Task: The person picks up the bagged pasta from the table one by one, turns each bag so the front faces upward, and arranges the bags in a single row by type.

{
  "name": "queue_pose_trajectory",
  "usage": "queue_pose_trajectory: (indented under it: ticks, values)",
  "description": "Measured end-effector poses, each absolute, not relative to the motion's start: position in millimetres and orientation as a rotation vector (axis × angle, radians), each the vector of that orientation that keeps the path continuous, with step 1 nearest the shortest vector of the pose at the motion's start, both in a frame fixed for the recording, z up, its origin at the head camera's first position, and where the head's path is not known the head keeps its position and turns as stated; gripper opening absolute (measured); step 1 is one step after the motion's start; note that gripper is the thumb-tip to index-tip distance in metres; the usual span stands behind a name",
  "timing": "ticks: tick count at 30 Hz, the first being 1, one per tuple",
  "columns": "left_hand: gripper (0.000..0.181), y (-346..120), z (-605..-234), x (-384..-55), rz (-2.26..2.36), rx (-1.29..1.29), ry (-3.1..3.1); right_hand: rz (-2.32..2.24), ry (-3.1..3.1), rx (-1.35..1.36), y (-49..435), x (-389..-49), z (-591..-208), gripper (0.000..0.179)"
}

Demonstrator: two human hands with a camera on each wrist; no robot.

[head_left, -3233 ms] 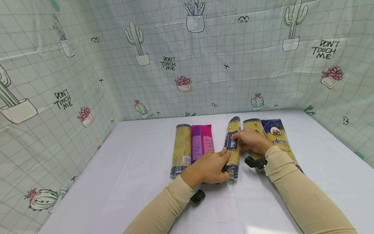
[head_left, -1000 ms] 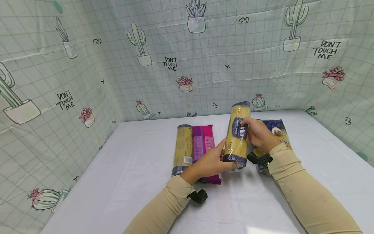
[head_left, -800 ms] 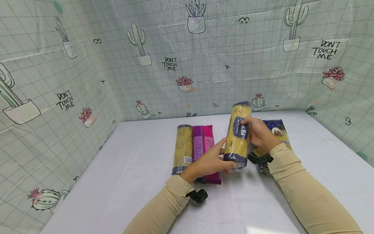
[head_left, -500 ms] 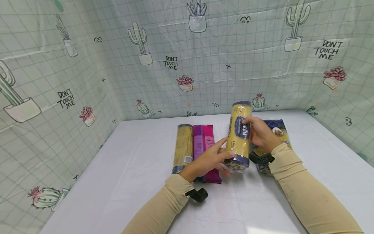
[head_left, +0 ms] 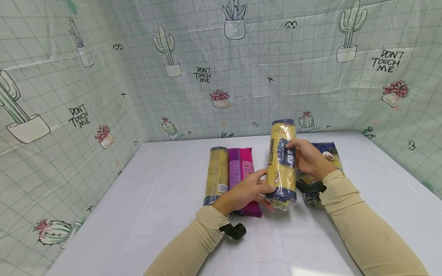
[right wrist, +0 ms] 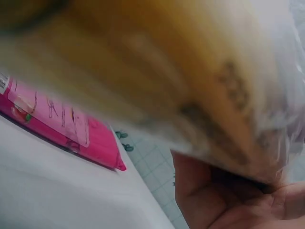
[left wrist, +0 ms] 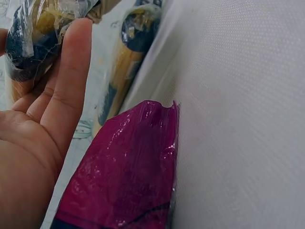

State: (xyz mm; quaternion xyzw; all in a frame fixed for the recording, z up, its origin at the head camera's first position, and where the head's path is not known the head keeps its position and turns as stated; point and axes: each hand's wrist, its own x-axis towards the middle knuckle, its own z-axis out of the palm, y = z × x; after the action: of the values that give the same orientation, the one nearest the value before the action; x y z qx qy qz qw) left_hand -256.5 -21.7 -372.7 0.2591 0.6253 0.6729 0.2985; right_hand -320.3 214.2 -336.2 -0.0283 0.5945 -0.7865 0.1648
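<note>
A yellow packet of spaghetti (head_left: pixel 278 174) with dark blue ends is held up in front of me, tilted, its label facing me. My right hand (head_left: pixel 310 159) grips its upper right side, thumb over the label. At the lower left, my left hand (head_left: pixel 244 192) holds the packet's bottom end between thumb and fingers. In the left wrist view, the clear crinkled end of the spaghetti packet (left wrist: pixel 28 59) rests against the fingers of my left hand (left wrist: pixel 33 148). The packet fills much of the right wrist view, blurred, with part of my right hand (right wrist: pixel 214 200) under it.
On the white table (head_left: pixel 165 199), another yellow pasta packet (head_left: pixel 216 172) lies left beside a pink and purple packet (head_left: pixel 240 165). To the right, a blue and yellow packet (head_left: pixel 326 149) lies partly behind my right hand. A cactus-print sheet (head_left: pixel 255 57) stands behind.
The spaghetti packet has been lifted off the table and rolled, bringing the word on its side into sight. My left fingers loosened and shifted at its lower end; my right hand kept its grip.
</note>
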Motion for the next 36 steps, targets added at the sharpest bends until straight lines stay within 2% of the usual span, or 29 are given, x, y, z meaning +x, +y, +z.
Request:
queue_pose_trajectory:
  ticks: [14,22,32,36]
  values:
    - [0.062,-16,-370,-254,1.799,0.576,1.810,-2.177,1.789,-0.227,217,-322,-336,0.055]
    - [0.044,-17,-373,-257,1.814,0.504,1.880,-2.164,1.792,-0.286,214,-322,-335,0.062]
    - [0.050,-15,-372,-256,1.804,0.521,2.011,-2.159,1.757,-0.305,214,-320,-337,0.061]
    - [0.048,-12,-368,-254,1.844,0.479,2.012,-2.115,1.813,-0.268,213,-320,-337,0.064]
